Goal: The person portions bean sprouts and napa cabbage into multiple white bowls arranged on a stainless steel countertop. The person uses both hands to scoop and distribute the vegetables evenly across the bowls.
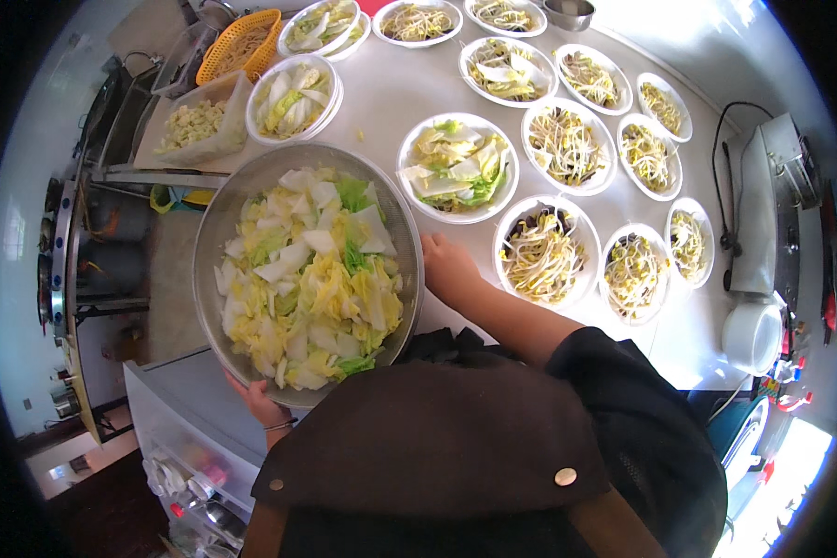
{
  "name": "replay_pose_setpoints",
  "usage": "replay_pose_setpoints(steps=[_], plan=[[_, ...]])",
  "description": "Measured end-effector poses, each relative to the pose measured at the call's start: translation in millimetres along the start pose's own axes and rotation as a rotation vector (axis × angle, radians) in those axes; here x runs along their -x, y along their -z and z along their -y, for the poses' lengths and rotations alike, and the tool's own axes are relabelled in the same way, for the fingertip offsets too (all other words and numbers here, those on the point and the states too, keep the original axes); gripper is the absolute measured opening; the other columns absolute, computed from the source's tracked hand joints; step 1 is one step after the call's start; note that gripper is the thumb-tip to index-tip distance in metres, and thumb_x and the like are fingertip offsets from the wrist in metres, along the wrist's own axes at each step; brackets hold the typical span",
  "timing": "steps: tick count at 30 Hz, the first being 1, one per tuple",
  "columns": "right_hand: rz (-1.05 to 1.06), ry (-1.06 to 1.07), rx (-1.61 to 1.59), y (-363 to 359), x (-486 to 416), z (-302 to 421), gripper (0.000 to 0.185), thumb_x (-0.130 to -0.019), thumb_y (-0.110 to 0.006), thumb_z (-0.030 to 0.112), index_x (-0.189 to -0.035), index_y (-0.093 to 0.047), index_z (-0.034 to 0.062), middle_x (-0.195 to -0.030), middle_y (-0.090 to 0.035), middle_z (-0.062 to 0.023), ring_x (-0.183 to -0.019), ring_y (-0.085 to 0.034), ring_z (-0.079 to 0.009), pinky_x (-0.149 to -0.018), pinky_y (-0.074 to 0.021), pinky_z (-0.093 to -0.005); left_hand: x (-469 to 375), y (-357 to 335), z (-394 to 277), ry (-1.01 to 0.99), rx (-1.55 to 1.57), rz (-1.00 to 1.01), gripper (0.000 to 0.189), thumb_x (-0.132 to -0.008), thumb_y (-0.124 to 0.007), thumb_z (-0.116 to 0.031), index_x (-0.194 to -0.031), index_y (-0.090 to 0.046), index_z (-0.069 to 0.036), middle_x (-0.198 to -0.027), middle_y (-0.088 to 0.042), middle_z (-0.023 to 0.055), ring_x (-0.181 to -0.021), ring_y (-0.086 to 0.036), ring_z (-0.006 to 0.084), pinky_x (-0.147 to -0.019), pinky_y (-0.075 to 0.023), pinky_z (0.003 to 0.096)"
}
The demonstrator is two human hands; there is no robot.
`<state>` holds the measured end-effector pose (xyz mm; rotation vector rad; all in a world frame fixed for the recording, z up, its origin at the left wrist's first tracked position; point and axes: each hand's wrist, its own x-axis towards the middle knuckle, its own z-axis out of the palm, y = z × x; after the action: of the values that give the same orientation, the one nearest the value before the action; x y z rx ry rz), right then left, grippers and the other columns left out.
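Observation:
A large round perforated metal basin (pixel 416 279) full of cut napa cabbage (pixel 314 279) is held in front of me, partly over the table's left edge. My left hand (pixel 254 401) grips its lower left rim, the fingers partly hidden beneath. My right hand (pixel 448 268) is at its right side, with the fingertips hidden behind the rim. Just beyond that hand, a white bowl (pixel 458 218) holds cabbage over sprouts. To the right, a white bowl (pixel 506 279) of bean sprouts with dark pieces stands near my right forearm.
Several more white bowls of sprouts (pixel 572 146) spread across the white table. Stacked bowls with cabbage (pixel 293 101), a clear tub (pixel 230 132) of pale chunks and a yellow basket (pixel 264 52) stand at the upper left. A white round container (pixel 752 338) sits at the right.

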<state>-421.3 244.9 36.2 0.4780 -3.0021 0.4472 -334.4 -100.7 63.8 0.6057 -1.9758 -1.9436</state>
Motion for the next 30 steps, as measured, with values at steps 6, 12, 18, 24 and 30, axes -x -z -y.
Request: replay_pose_setpoints(steps=[6,12,18,24,30], plan=[[-0.016,-0.072,-0.229,50,12,-30,0.012,-0.066,-0.052,0.002,-0.078,-0.054,0.0038,-0.075,-0.054,-0.0111,-0.074,-0.055,-0.027,-0.064,-0.0466,-0.0357,-6,25,36,-0.151,-0.246,0.032,0.064,-0.067,-0.036,-0.002,-0.13,-0.024,0.001,-0.136,-0.021,0.0157,-0.117,-0.033,0.024,-0.097,-0.0261,0.0294],[-0.511,-0.319,-0.129,137,-74,-147,0.027,-0.068,-0.059,0.004,-0.095,-0.057,0.0065,-0.082,-0.06,-0.0122,-0.078,-0.058,-0.029,-0.072,-0.0455,-0.0365,-4,24,35,-0.129,-0.108,0.055,0.07,-0.064,-0.038,-0.002,-0.132,-0.021,-0.003,-0.13,-0.031,0.0132,-0.115,-0.035,0.023,-0.097,-0.0264,0.0294],[-0.031,-0.172,-0.084,84,-119,-176,0.029,-0.076,-0.051,0.008,-0.105,-0.056,0.009,-0.099,-0.057,-0.0171,-0.091,-0.054,-0.0335,-0.079,-0.0437,-0.0378,0,4,15,-0.083,0.074,0.007,0.069,-0.063,-0.037,-0.003,-0.13,-0.022,0.0,-0.131,-0.029,0.0131,-0.115,-0.035,0.0227,-0.095,-0.0283,0.0283],[0.334,-0.115,-0.356,71,-153,-189,0.02,-0.074,-0.054,0.01,-0.093,-0.057,0.0013,-0.08,-0.06,-0.0133,-0.076,-0.057,-0.0219,-0.07,-0.0447,-0.0331,-4,3,16,-0.071,0.137,0.0,0.077,-0.057,-0.037,-0.003,-0.132,-0.02,-0.002,-0.128,-0.032,0.0123,-0.116,-0.033,0.0231,-0.098,-0.0248,0.029],[0.201,-0.353,-0.897,119,-200,-224,0.021,-0.074,-0.056,0.003,-0.093,-0.057,-0.0042,-0.079,-0.06,-0.007,-0.071,-0.056,-0.0135,-0.065,-0.0462,-0.0265,-3,1,18,-0.039,0.182,-0.005,0.077,-0.058,-0.037,-0.006,-0.133,-0.017,-0.004,-0.128,-0.032,0.013,-0.115,-0.035,0.0246,-0.096,-0.03,0.0319]])
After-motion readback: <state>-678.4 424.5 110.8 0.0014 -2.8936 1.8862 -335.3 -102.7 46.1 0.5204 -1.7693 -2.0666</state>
